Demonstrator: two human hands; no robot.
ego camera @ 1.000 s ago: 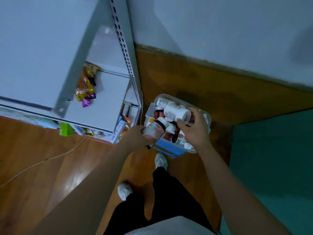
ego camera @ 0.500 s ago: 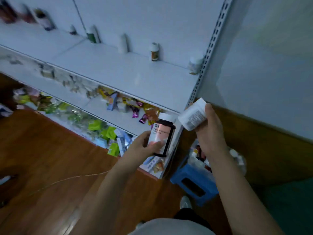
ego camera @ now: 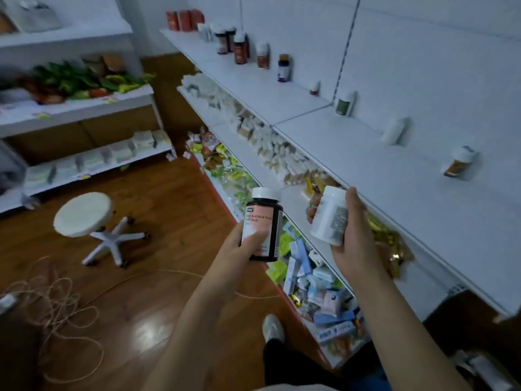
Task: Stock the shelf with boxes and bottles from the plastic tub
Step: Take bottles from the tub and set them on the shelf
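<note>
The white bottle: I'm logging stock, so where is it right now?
In the head view, right of centre, the white bottle is held in the right hand, just before the top shelf's front edge.

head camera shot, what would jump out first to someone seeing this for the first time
The two bottles held up in the middle: the left hand grips a dark bottle with a pink label, and the right hand grips a white bottle. Behind them the long white shelf runs along the right wall with only scattered bottles. On the wooden floor at left stands a round white stool.
</note>
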